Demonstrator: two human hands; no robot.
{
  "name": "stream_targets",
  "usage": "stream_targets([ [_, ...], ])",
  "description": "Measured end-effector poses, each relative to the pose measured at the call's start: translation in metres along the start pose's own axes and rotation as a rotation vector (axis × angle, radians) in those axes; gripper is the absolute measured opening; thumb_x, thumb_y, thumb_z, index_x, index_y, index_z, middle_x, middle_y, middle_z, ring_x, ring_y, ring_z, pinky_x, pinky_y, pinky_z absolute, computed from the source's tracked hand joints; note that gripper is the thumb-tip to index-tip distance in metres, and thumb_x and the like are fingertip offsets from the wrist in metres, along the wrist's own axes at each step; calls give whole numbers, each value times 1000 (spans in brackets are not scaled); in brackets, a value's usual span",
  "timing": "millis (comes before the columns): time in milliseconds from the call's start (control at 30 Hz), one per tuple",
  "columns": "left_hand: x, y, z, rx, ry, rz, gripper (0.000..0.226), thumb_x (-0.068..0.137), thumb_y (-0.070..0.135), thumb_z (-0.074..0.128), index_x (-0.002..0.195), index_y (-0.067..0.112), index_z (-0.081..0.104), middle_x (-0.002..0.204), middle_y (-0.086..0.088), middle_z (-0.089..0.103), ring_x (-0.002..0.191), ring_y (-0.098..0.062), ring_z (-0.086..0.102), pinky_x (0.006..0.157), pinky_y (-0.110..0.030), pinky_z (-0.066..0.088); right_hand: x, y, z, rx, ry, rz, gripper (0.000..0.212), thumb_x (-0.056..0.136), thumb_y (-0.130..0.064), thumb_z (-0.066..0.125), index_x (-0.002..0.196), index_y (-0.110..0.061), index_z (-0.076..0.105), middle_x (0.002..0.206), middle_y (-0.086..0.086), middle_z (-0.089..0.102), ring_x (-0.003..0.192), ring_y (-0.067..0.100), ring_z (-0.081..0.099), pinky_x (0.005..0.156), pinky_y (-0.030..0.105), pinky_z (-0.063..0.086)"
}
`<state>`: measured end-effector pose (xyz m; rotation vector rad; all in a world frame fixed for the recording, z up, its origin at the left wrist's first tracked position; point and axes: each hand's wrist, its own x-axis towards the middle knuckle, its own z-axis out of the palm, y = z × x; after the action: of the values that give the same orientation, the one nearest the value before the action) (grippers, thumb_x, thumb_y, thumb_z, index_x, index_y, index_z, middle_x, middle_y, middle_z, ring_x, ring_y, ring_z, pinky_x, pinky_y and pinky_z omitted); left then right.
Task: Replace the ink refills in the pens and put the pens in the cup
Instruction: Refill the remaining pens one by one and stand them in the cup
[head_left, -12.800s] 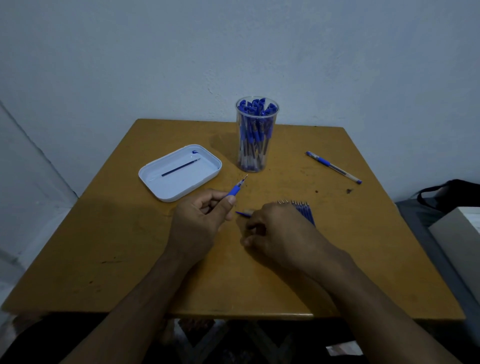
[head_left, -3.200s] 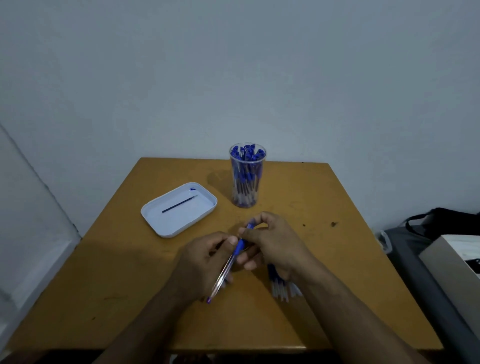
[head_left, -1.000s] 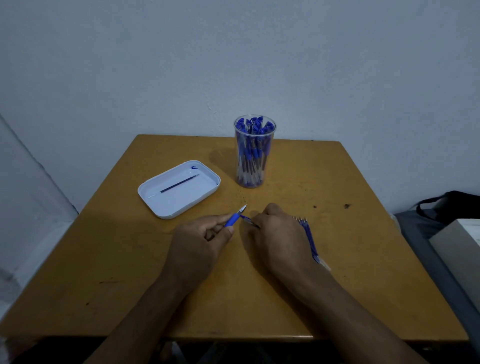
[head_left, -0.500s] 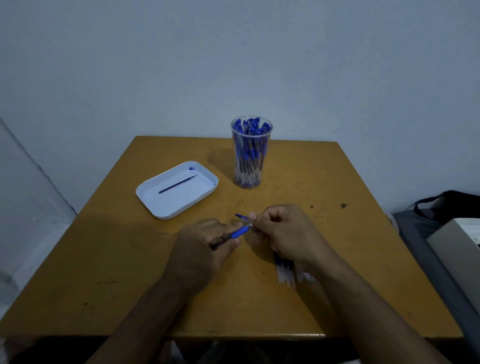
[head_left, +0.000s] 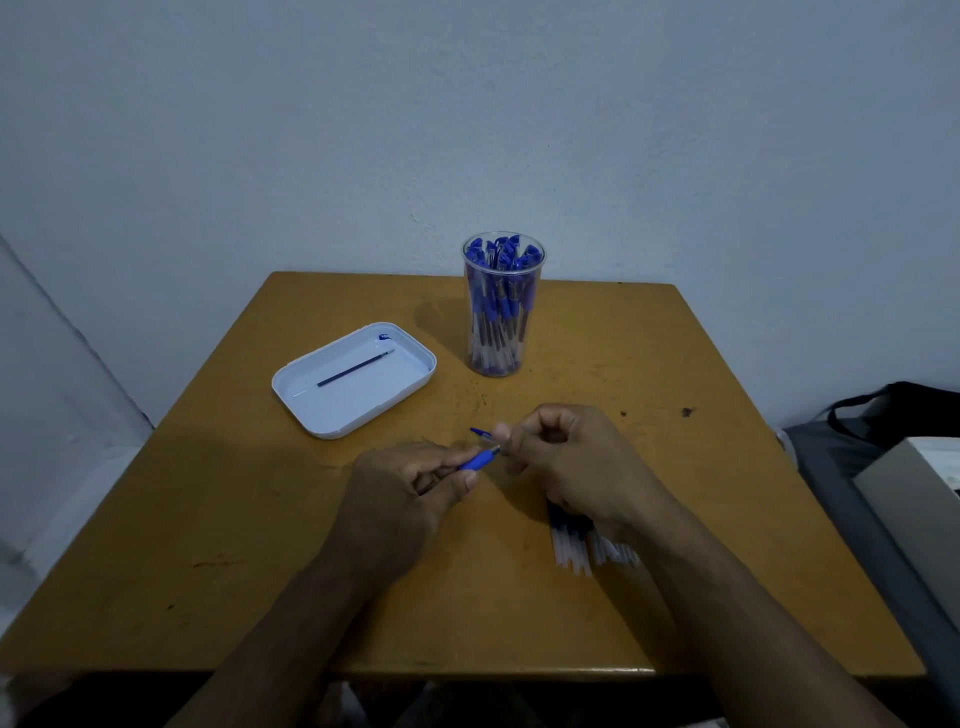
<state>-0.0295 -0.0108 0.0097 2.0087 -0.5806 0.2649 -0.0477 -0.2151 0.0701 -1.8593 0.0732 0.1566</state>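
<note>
My left hand (head_left: 400, 499) grips a pen (head_left: 480, 459) w/ its blue end pointing at my right hand (head_left: 566, 462), whose curled fingers pinch a cap (head_left: 481, 433) right at the pen's tip, both just above the table (head_left: 208, 519). A bundle of refills (head_left: 571, 545) lies under my right wrist. The cup (head_left: 501, 306), packed w/ pens, stands at the back, & 1 refill (head_left: 356, 368) lies in the white tray (head_left: 332, 415) to its left.

Pen (head_left: 480, 459): barrel hidden inside the left hand (head_left: 402, 499) — only the blue grip and tip are seen.
Refills (head_left: 571, 545): upper ends covered by the right hand (head_left: 566, 462); count not resolved.
Blue piece (head_left: 480, 432): pinched at the right fingertips — too small to be identified.
Box (head_left: 919, 493): cut off by the right edge.
</note>
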Motion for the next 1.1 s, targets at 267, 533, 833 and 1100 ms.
stream_targets([
  [267,-1,-3,0,-45,-9,-58,30,88,21,77,118,23,76,80,10,73,66,-22,63,59,-35,54,-2,-4,-5,26,-98,-64,14,94,-4,69,106,-12,70,83,14,69,46,11,48,43,20,38],
  [533,-1,0,1,-24,-5,-41,30,87,18,79,116,20,77,79,13,72,65,-18,61,57,-19,46,-2,0,-2,-54,-58,-87,11,100,-14,63,95,-7,70,76,12,69,44,15,49,42,23,37],
  [833,-1,1,0,-27,-1,-30,31,86,24,78,117,22,77,78,13,70,61,-19,58,55,-23,46,-2,-1,0,-73,7,-47,23,97,-27,67,88,-6,70,60,-7,65,41,10,48,41,21,36],
  [1100,0,5,-2,-184,54,-222,26,89,15,76,114,23,76,81,7,76,73,-11,69,62,-17,52,2,-3,-1,-4,211,-120,4,93,-19,72,89,-19,72,77,0,64,49,8,49,46,22,40],
])
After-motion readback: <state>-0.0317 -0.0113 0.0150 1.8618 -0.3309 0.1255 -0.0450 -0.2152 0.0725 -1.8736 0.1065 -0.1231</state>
